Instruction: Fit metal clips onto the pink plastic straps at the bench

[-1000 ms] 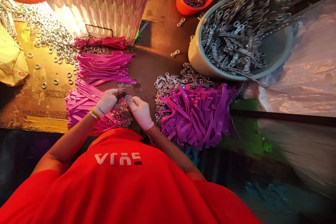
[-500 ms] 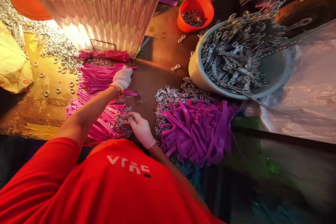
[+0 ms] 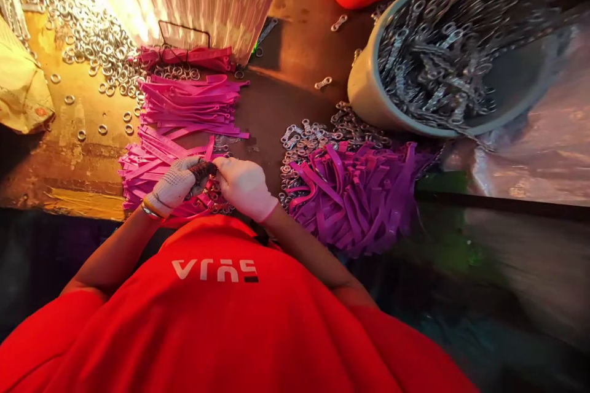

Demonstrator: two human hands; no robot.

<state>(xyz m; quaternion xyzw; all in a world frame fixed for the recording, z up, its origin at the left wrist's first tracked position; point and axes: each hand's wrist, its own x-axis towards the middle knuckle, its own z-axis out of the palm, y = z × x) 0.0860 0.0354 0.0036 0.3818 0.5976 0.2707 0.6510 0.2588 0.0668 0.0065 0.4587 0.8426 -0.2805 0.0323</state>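
Both gloved hands, left hand (image 3: 174, 185) and right hand (image 3: 244, 187), pinch one pink strap (image 3: 208, 152), fingers closed, at counter's 6 o'clock. Finished pink stacks (image 3: 188, 107) at 11; purple straps (image 3: 350, 196) and basin of metal links (image 3: 442, 55) at 2 remain.

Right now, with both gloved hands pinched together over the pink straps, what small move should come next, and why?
Probably lay the pink strap on the neat pink stack ahead. The left hand and right hand meet fingertip to fingertip at its near end, above small metal rings; what they pinch there is too small to tell.
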